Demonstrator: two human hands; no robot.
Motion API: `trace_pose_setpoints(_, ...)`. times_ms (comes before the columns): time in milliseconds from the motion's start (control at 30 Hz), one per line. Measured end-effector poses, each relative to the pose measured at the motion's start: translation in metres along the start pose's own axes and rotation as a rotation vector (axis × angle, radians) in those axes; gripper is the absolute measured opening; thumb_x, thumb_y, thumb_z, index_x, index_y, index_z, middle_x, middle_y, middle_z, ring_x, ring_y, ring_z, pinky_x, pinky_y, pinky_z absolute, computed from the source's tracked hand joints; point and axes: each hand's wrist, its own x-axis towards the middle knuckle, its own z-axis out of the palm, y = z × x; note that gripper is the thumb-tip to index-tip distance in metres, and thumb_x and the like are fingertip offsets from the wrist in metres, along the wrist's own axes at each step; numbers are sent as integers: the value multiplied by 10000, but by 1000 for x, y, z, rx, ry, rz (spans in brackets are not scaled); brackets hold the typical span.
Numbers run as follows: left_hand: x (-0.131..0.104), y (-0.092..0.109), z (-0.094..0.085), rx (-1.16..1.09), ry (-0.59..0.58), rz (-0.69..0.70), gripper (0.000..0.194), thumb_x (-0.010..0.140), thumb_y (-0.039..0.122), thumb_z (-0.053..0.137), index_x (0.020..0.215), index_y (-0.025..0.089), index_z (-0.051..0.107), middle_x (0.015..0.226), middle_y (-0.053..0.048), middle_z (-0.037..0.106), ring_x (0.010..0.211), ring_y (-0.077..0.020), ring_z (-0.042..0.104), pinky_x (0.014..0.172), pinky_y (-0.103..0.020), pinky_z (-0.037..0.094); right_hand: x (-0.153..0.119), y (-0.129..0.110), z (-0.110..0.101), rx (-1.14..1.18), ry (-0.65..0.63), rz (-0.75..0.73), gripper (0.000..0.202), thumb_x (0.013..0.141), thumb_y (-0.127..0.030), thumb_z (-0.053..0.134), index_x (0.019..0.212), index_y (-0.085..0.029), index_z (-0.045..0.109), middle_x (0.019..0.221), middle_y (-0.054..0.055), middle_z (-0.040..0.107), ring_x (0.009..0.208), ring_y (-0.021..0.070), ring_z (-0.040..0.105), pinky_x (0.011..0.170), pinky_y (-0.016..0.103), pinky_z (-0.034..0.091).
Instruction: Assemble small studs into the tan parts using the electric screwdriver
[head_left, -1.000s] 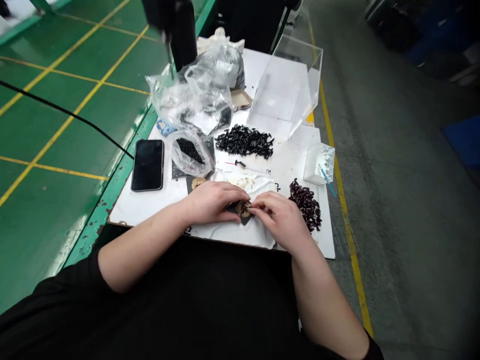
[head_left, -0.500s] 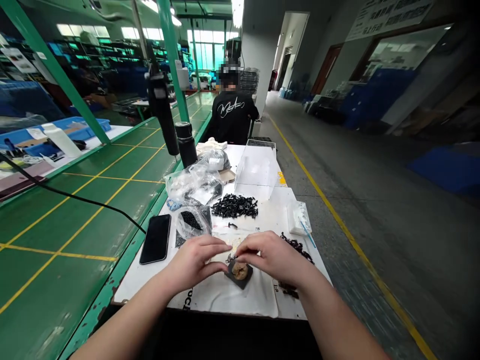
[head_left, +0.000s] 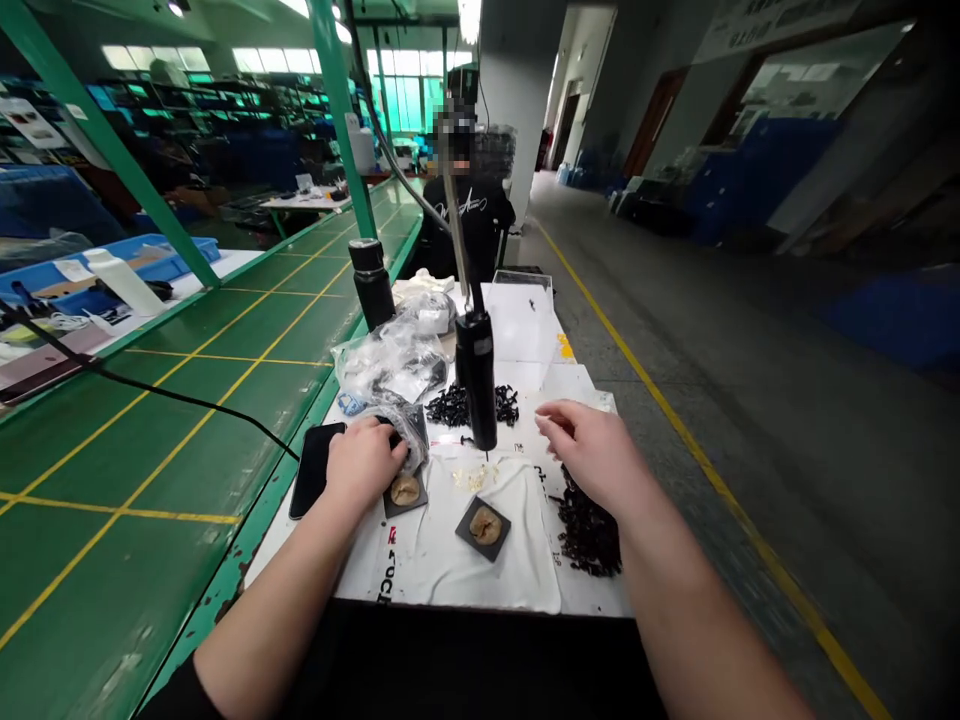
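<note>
My left hand [head_left: 365,462] reaches over the plastic bag of tiny black parts [head_left: 411,430]; its fingertips are partly hidden there. My right hand [head_left: 592,452], thumb and forefinger slightly apart with nothing visible between them, is raised beside the pile of dark parts [head_left: 589,530]. Between the hands an electric screwdriver [head_left: 475,385] hangs upright, bit down. Below it a dark square block with a brown lump [head_left: 484,527] lies on a white cloth [head_left: 517,585]. A similar block [head_left: 406,492] sits by my left hand. A small black piece [head_left: 532,303] shows against the clear box [head_left: 517,335].
A phone [head_left: 313,470] lies beneath my left wrist. Behind are another black parts pile [head_left: 442,408], clear bags [head_left: 390,360] and a black bottle [head_left: 370,285]. The green conveyor [head_left: 187,430] runs along the left. A person in black [head_left: 487,235] sits ahead.
My hands have left the centre block: the left moved to the bag, the right rose and moved right. The screwdriver swung from the left to above the cloth. A black piece now shows by the clear box.
</note>
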Motion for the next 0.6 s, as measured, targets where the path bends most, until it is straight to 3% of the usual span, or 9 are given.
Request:
trace_pose_setpoints(100, 2, 5, 7, 5, -12, 11, 381, 1056, 387, 504, 1000, 224, 844, 1130, -134, 786, 1138, -350, 735, 857, -420, 546, -29, 10, -3, -344, -161, 16, 246, 1068, -273, 598, 1030, -252, 840, 1100, 69, 849, 1053, 265, 782, 893, 369, 547)
trace_pose_setpoints(267, 3, 2, 17, -29, 56, 19, 338, 1062, 402, 522, 977, 234, 803, 1101, -118, 778, 1116, -347, 728, 852, -438, 544, -55, 28, 10, -539, -311, 92, 202, 1052, -272, 641, 1044, -250, 842, 1179, 88, 799, 1039, 260, 753, 759, 349, 479)
trace_pose_setpoints(467, 5, -8, 27, -259, 136, 20, 200, 1009, 365, 624, 969, 223, 758, 1102, -90, 760, 1067, -294, 718, 929, -387, 556, -54, 34, 30, -594, -327, 109, 235, 1083, -261, 576, 1026, -198, 794, 1180, 133, 748, 1063, 290, 722, 775, 374, 463)
trace_pose_setpoints(600, 6, -14, 29, -372, 282, -14, 187, 1025, 343, 636, 987, 206, 758, 1093, -91, 767, 1072, -290, 721, 993, -401, 560, -53, 32, 28, -484, -227, 60, 201, 1113, -250, 522, 1086, -199, 714, 1200, 131, 734, 1105, 294, 687, 840, 388, 474)
